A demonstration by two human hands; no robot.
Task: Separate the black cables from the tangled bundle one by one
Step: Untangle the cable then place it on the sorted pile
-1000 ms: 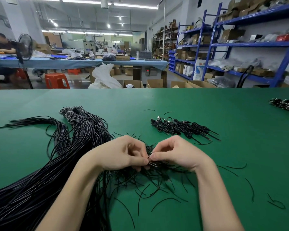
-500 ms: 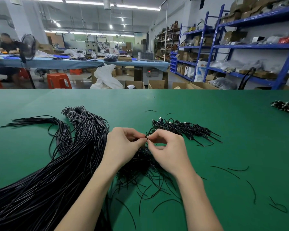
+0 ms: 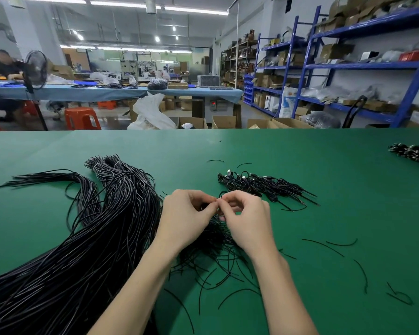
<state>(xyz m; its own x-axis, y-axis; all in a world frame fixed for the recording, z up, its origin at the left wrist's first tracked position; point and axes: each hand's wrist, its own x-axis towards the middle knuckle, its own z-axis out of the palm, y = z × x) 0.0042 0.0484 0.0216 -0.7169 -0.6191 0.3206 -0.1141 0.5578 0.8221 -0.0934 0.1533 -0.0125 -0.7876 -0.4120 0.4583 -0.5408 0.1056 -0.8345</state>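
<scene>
While both hands meet fingertip to fingertip, the left hand (image 3: 186, 215) and right hand (image 3: 246, 218) each pinch one thin black cable (image 3: 220, 195) in a shared grip, directly above the tangled bundle (image 3: 211, 240). Its long axis cannot be told. Beyond the grip lies a sorted pile (image 3: 259, 186); left, long cables (image 3: 102, 226) cross the green table (image 3: 324, 213); shelving stands behind.

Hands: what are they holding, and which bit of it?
Both the left hand and the right hand pinch a thin black cable between fingertips, where they meet above the tangled bundle. Which part of the cable cannot be told.
</scene>
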